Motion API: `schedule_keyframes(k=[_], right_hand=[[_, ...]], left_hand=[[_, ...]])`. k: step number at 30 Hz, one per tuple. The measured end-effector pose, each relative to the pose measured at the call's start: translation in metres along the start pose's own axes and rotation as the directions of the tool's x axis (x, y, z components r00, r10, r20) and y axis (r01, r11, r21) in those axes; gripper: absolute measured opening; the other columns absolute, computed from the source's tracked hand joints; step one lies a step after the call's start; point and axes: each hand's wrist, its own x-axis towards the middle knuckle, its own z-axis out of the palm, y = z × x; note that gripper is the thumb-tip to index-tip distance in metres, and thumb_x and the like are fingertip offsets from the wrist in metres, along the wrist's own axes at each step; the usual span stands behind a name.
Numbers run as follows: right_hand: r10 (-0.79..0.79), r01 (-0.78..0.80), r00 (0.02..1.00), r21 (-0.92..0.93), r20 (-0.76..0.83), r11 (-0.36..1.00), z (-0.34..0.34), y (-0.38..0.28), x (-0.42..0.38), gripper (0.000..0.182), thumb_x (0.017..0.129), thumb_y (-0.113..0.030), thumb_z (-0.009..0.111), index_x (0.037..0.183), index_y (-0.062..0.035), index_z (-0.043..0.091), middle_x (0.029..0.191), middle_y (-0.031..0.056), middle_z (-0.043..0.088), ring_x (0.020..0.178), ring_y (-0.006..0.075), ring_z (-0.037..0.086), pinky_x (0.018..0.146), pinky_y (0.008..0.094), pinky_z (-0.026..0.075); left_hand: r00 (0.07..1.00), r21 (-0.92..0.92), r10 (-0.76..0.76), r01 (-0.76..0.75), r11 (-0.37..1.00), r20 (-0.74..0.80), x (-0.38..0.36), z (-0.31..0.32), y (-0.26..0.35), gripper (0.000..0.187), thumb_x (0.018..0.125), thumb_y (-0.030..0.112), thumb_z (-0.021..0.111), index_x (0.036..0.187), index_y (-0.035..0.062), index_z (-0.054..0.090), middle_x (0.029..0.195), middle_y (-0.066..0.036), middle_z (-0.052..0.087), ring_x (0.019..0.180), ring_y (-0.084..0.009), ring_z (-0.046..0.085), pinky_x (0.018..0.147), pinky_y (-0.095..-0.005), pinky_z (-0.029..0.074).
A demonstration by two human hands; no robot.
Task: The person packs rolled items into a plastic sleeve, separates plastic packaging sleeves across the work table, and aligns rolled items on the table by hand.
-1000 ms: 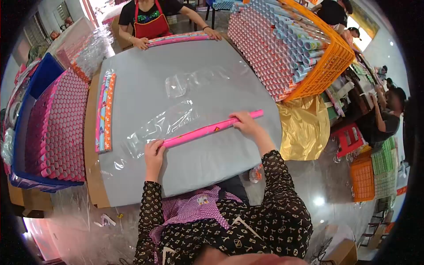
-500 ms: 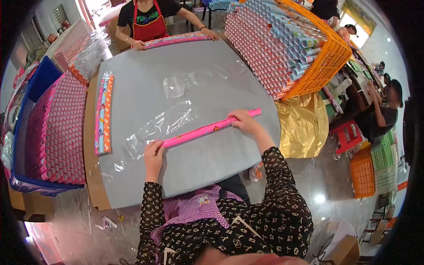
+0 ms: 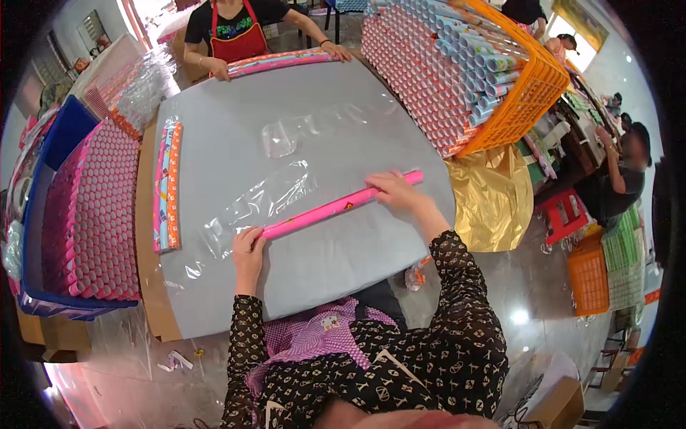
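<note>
A pink roll of wrapping paper (image 3: pixel 321 211) lies slantwise on the grey table in front of me, its right end farther away. At the roll's left end, my left hand (image 3: pixel 248 244) is closed, thumb and fingers together on the tip. My right hand (image 3: pixel 396 191) wraps over the roll near its right end, with the fingertips on the far side. Clear plastic film (image 3: pixel 264 196) lies flat just beyond the roll and reaches toward my left hand.
Several patterned rolls (image 3: pixel 168 187) lie along the table's left edge. A blue crate (image 3: pixel 43 289) of pink rolls stands left, an orange crate (image 3: pixel 532 100) of rolls at right. Gold sheeting (image 3: pixel 489 204) hangs beside the table. A person in a red apron (image 3: pixel 239 43) holds rolls opposite.
My right hand has moved slightly, its fingers now reaching farther over the roll. The pattern on the pink roll has shifted a little. My left hand stays at the left end.
</note>
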Motion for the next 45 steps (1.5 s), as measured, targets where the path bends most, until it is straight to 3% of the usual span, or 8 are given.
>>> schedule_keyframes(k=[11, 17, 31, 33, 35, 38, 41, 45], right_hand=[[-0.004, -0.003, 0.951, -0.022, -0.309, 1.000, -0.099, 0.046, 0.061, 0.034, 0.082, -0.010, 0.061, 0.116, -0.0028, 0.064, 0.112, 0.0168, 0.066, 0.105, 0.0310, 0.063, 0.091, 0.0365, 0.048], [0.038, -0.082, 0.721, -0.030, -0.692, 0.996, -0.183, 0.071, 0.109, 0.029, 0.086, -0.014, 0.059, 0.111, -0.0025, 0.067, 0.106, 0.0190, 0.067, 0.100, 0.0327, 0.065, 0.089, 0.0391, 0.049], [0.058, -0.620, 0.514, -0.324, -0.856, 0.715, -0.349, 0.169, 0.207, 0.029, 0.091, -0.030, 0.050, 0.104, -0.0083, 0.063, 0.107, 0.0144, 0.068, 0.095, 0.0376, 0.065, 0.081, 0.0480, 0.051], [0.275, -0.740, 0.555, -0.314, -0.785, 0.595, -0.358, 0.161, 0.216, 0.030, 0.091, -0.031, 0.051, 0.104, -0.0081, 0.063, 0.112, 0.0151, 0.067, 0.103, 0.0340, 0.064, 0.085, 0.0485, 0.049], [0.193, -0.701, 0.522, -0.289, -0.831, 0.652, -0.361, 0.197, 0.229, 0.043, 0.089, -0.027, 0.048, 0.128, -0.0113, 0.056, 0.105, 0.0245, 0.066, 0.098, 0.0422, 0.063, 0.085, 0.0516, 0.049], [0.271, -0.824, 0.497, -0.351, -0.824, 0.445, -0.359, 0.214, 0.250, 0.018, 0.090, -0.018, 0.053, 0.100, -0.0067, 0.063, 0.101, 0.0135, 0.069, 0.097, 0.0278, 0.067, 0.077, 0.0420, 0.053], [0.376, -0.753, 0.568, -0.278, -0.732, 0.596, -0.359, 0.250, 0.265, 0.051, 0.088, -0.034, 0.061, 0.135, -0.0173, 0.054, 0.117, 0.0186, 0.065, 0.103, 0.0397, 0.063, 0.081, 0.0572, 0.048], [0.281, -0.721, 0.568, -0.303, -0.774, 0.623, -0.360, 0.255, 0.264, 0.031, 0.088, -0.026, 0.055, 0.115, -0.0111, 0.059, 0.104, 0.0215, 0.065, 0.094, 0.0400, 0.064, 0.076, 0.0549, 0.049]], left_hand=[[1.000, -0.030, -0.003, 0.004, 1.000, 0.028, 0.000, -0.001, -0.002, 0.022, 0.081, 0.004, 0.069, 0.103, 0.0022, 0.069, 0.107, -0.012, 0.065, 0.099, -0.0247, 0.060, 0.086, -0.0336, 0.049], [0.999, -0.005, -0.001, 0.001, 1.000, 0.044, 0.000, -0.002, -0.002, 0.024, 0.080, 0.003, 0.069, 0.103, 0.0018, 0.068, 0.106, -0.012, 0.065, 0.099, -0.0254, 0.059, 0.086, -0.0335, 0.049], [0.996, 0.109, -0.005, -0.005, 0.994, 0.086, 0.006, -0.007, 0.012, 0.022, 0.080, 0.002, 0.068, 0.101, 0.0010, 0.067, 0.105, -0.012, 0.065, 0.098, -0.0274, 0.060, 0.085, -0.0342, 0.049], [0.997, 0.101, -0.015, 0.008, 0.995, 0.075, 0.006, -0.006, 0.014, 0.022, 0.080, 0.003, 0.068, 0.101, 0.0016, 0.067, 0.105, -0.011, 0.065, 0.097, -0.0275, 0.060, 0.085, -0.0345, 0.048], [0.997, 0.098, -0.035, 0.029, 0.995, 0.065, 0.006, -0.004, 0.013, 0.021, 0.080, 0.003, 0.068, 0.101, 0.0022, 0.067, 0.105, -0.011, 0.065, 0.097, -0.0276, 0.060, 0.084, -0.0349, 0.048], [0.998, 0.119, -0.028, 0.021, 0.993, 0.063, 0.006, -0.004, 0.012, 0.022, 0.078, 0.003, 0.068, 0.100, 0.0040, 0.067, 0.104, -0.009, 0.066, 0.094, -0.0280, 0.057, 0.084, -0.0367, 0.046], [0.998, 0.131, -0.035, 0.027, 0.991, 0.058, 0.010, -0.006, 0.017, 0.022, 0.078, 0.002, 0.068, 0.101, 0.0043, 0.067, 0.105, -0.009, 0.066, 0.095, -0.0279, 0.057, 0.084, -0.0365, 0.047], [0.995, 0.125, -0.052, 0.040, 0.991, 0.090, 0.010, -0.008, 0.021, 0.022, 0.080, 0.004, 0.068, 0.101, 0.0036, 0.067, 0.106, -0.009, 0.065, 0.099, -0.0284, 0.058, 0.087, -0.0366, 0.046]])
